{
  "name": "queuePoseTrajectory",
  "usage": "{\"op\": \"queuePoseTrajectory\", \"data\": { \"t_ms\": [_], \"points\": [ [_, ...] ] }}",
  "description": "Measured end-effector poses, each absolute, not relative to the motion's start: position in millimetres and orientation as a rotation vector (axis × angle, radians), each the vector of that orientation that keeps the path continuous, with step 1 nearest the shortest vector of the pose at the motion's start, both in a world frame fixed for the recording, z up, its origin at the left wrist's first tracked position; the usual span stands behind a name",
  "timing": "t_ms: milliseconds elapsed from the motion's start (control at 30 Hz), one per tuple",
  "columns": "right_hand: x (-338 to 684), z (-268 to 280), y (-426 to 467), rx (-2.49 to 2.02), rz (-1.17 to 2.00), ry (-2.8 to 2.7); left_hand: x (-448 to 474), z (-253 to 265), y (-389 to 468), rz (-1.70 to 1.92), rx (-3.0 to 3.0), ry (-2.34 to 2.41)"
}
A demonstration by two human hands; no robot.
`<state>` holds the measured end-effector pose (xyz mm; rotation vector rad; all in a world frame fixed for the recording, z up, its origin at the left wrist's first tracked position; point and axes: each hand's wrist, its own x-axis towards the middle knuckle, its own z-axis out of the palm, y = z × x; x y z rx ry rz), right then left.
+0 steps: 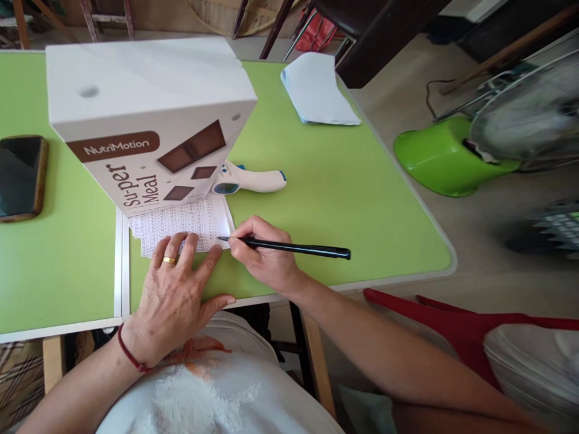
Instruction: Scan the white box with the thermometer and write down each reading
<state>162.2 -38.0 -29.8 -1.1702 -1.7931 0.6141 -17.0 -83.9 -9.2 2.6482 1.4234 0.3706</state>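
My right hand (pixel 265 256) grips a black pen (pixel 298 247), its tip at the right edge of some small white sheets (pixel 181 223) covered in dense handwriting. Flat on the lower part of these sheets lies my left hand (pixel 178 283), fingers spread, with a gold ring on one finger. A tall white box (pixel 154 114) printed "NutriMotion Su-per Meal" stands at the far edge of the sheets and hides part of them. Beside the box, a white handheld device with a small display, like an infrared thermometer (pixel 256 181), lies on the table.
A phone (pixel 22 178) lies on the left of the green folding table (pixel 362 205). Folded white paper (pixel 319 90) sits near the far right corner. On the floor to the right are a green bucket-like stool (pixel 443 157) and a fan (pixel 534 114); a red chair (pixel 434 319) is nearer.
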Motion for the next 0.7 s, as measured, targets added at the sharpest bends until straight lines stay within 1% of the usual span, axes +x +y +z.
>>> {"op": "queuePoseTrajectory", "data": {
  "t_ms": [133, 267, 433, 567, 633, 700],
  "points": [
    [163, -31, -38, -1.158, 0.614, -1.808, -18, -9, -83, 0.367, 2.645, 1.421],
    [164, -32, -40, -1.177, 0.524, -1.79, -17, -9, -82, 0.375, 2.643, 1.421],
    [172, -22, -37, -1.244, 0.231, -1.878, -18, -10, -86, 0.411, 2.634, 1.398],
    [186, -9, -27, -1.379, -0.071, -2.069, -43, 4, -89, 0.464, 2.581, 1.32],
    [192, -4, -21, -1.511, -0.188, -2.179, -66, 19, -82, 0.548, 2.45, 1.339],
    [195, 0, -17, -1.624, -0.218, -2.312, -88, 37, -67, 0.85, 2.224, 1.532]
  ]
}}
